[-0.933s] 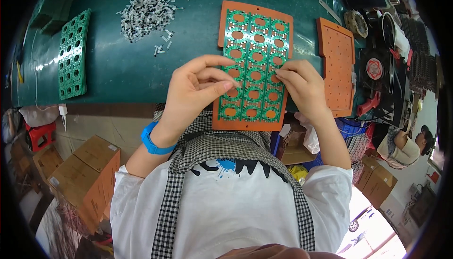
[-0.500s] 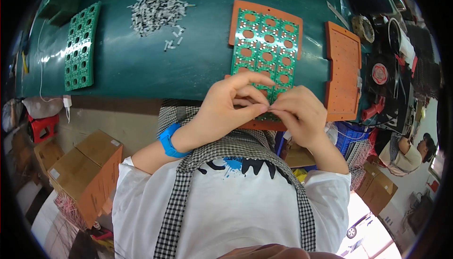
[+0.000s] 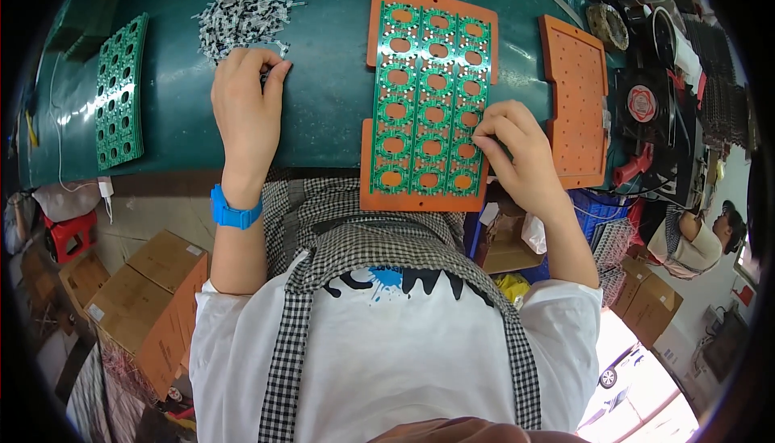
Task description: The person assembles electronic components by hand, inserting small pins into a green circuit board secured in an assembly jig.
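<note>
My left hand (image 3: 249, 112), with a blue band on its wrist, is at the near edge of a pile of small white-and-clear parts (image 3: 246, 9). Its thumb and forefinger come close together there; what they hold, if anything, is hidden. A green circuit board panel (image 3: 414, 112) with rows of round openings lies on an orange tray (image 3: 424, 203) in front of me. By the panel's right edge, my right hand (image 3: 518, 152) has thumb and forefinger pinched together. Anything between those fingertips is too small to make out.
A stack of green circuit board panels (image 3: 121, 96) stands at the left. Right of the tray lies another orange tray (image 3: 577, 100), with a red-handled tool (image 3: 634, 166) beyond it. A metal ruler (image 3: 561, 3) lies at the back right. Cardboard boxes (image 3: 149, 269) sit on the floor.
My hands were together over the near part of the panel. The left has moved away left to the pile; the right has shifted slightly up and right, uncovering the panel.
</note>
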Demonstrator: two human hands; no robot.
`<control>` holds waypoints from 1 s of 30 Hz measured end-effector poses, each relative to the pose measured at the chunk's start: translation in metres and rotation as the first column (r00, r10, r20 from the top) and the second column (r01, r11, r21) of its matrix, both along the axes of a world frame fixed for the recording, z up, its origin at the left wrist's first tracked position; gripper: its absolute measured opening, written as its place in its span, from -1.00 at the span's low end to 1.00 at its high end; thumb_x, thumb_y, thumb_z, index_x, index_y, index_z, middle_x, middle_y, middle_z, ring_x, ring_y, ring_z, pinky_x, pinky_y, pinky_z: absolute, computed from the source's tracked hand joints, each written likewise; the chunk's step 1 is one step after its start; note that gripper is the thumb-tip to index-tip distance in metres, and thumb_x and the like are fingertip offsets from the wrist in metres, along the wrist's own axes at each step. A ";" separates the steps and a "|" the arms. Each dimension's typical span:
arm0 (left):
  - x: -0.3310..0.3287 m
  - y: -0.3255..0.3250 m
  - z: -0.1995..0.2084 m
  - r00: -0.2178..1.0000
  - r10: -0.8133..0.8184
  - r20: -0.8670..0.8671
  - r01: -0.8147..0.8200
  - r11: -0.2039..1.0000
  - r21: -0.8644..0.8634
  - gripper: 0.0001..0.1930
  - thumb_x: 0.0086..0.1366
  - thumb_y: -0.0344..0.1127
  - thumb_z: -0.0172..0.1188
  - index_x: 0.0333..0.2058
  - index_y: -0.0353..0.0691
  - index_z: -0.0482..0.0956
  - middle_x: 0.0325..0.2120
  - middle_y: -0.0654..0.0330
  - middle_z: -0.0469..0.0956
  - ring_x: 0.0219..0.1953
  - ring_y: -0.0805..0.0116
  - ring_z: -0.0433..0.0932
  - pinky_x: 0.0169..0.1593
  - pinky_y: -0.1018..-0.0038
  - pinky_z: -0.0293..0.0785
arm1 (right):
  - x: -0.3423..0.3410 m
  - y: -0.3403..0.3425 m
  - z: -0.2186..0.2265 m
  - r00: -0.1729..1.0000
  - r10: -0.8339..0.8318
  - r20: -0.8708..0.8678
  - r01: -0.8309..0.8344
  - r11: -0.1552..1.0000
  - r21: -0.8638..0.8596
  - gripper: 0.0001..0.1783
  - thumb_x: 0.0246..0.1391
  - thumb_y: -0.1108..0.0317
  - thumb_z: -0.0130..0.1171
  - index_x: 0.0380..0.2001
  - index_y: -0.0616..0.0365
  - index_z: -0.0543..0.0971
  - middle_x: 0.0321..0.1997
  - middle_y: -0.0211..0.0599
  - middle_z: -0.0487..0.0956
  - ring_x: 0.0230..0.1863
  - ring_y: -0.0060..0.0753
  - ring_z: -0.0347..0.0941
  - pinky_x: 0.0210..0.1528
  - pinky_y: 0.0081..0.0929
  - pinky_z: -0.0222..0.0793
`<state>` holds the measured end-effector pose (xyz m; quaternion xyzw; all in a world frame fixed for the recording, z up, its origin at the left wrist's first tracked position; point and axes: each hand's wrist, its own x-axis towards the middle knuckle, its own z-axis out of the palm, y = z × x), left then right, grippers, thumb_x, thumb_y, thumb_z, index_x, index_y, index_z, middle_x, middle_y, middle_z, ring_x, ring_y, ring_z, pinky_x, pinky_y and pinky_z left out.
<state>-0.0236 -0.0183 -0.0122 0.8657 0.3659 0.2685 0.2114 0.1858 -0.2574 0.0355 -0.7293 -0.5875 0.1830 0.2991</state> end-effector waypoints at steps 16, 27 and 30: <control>-0.001 -0.029 0.025 0.875 0.000 0.484 0.344 0.704 -0.621 -0.89 0.25 -0.53 0.16 -0.24 -0.38 0.55 -0.34 0.20 0.58 -0.37 0.44 0.59 -0.29 0.58 0.48 | -0.004 -0.013 -0.017 0.947 0.010 0.320 -0.072 0.981 0.183 -0.81 -0.15 0.45 0.32 -0.37 0.16 0.60 -0.29 -0.32 0.52 -0.28 -0.25 0.49 -0.28 -0.37 0.42; 0.024 -0.087 0.053 0.857 -0.023 0.515 0.507 -0.147 -0.849 -0.68 0.19 -0.49 0.23 -0.06 -0.37 0.49 -0.48 0.27 0.57 -0.48 0.59 0.51 -0.45 0.71 0.38 | -0.041 0.001 -0.001 0.922 0.040 0.384 -0.238 0.843 0.483 -0.63 -0.30 0.29 0.46 -0.32 0.09 0.60 -0.38 -0.45 0.53 -0.41 -0.41 0.49 -0.42 -0.49 0.34; 0.024 -0.094 0.057 0.844 -0.001 0.537 0.530 -0.151 -0.834 -0.64 0.21 -0.48 0.21 -0.01 -0.38 0.47 -0.47 0.27 0.57 -0.42 0.58 0.53 -0.40 0.70 0.41 | -0.043 0.003 0.000 0.938 0.019 0.346 -0.202 0.840 0.503 -0.68 -0.29 0.31 0.46 -0.39 0.08 0.59 -0.42 -0.43 0.53 -0.42 -0.40 0.49 -0.45 -0.50 0.34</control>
